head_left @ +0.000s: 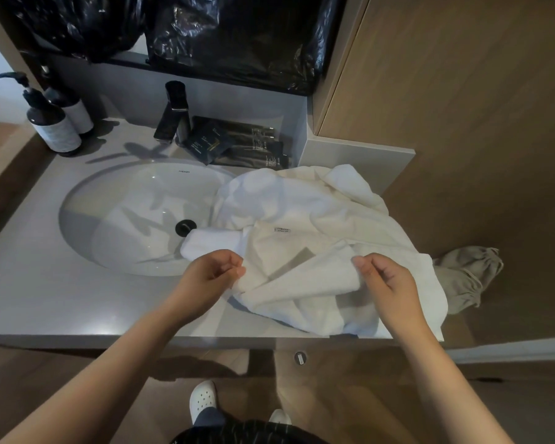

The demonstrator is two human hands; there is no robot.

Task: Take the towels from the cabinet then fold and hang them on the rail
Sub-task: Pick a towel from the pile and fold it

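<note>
White towel [302, 285] is pinched at both ends: the left hand [213, 272] curls thumb and fingers on its left corner, the right hand [390, 282] on its right, forearms reaching over the grey counter [45, 299]. It lies crumpled on a rumpled towel pile [302, 200], right of the sink [125, 219].

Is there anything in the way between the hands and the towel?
No, nothing is. The left hand and the right hand both pinch the white towel, which lies on the countertop. The rail is not in view, so the way there cannot be judged.
</note>
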